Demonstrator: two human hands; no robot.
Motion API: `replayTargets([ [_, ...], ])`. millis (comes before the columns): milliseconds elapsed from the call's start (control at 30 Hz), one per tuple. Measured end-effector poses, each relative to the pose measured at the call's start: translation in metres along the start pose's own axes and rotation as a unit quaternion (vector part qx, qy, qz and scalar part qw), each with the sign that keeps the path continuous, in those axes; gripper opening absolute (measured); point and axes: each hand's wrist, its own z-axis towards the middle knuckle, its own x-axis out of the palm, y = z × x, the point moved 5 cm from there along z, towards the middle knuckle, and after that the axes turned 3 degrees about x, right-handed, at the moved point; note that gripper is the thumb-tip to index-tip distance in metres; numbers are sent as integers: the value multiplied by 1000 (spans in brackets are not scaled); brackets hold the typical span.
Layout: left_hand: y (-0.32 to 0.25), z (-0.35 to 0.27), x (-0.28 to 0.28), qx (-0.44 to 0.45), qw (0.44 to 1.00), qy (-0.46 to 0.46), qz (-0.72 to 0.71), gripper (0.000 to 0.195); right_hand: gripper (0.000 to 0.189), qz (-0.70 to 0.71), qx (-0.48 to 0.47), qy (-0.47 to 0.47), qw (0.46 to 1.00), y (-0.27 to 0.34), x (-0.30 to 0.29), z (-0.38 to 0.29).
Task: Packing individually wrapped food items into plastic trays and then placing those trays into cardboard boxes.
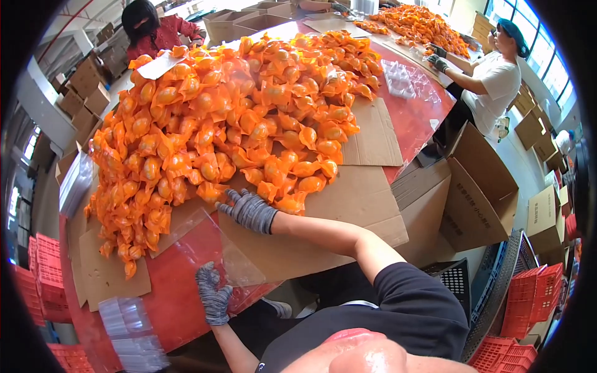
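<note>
A large heap of round items in twisted orange wrappers covers much of the table; the wrappers hide what is inside. My right hand, in a grey knitted glove, reaches to the heap's near edge with its fingers apart. Its fingertips touch or nearly touch one wrapped item. Lower down, my left hand, gloved alike, is over the red tabletop, thumb away from the curved fingers. Nothing shows in its grasp. Beside it, a sheet of clear plastic lies partly over flattened cardboard.
Clear plastic trays lie at the table's near left. Open cartons and red crates stand at right. A person in white works at a second orange heap; another person in red is at far left.
</note>
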Motion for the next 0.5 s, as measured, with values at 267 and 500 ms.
replayTargets([
  [267,0,-1,8,-9,997,-18,-69,76,52,388,17,-226,893,-31,-5,-19],
  [500,-3,9,21,2,999,-1,-45,72,36,642,126,-102,749,-24,4,-26],
])
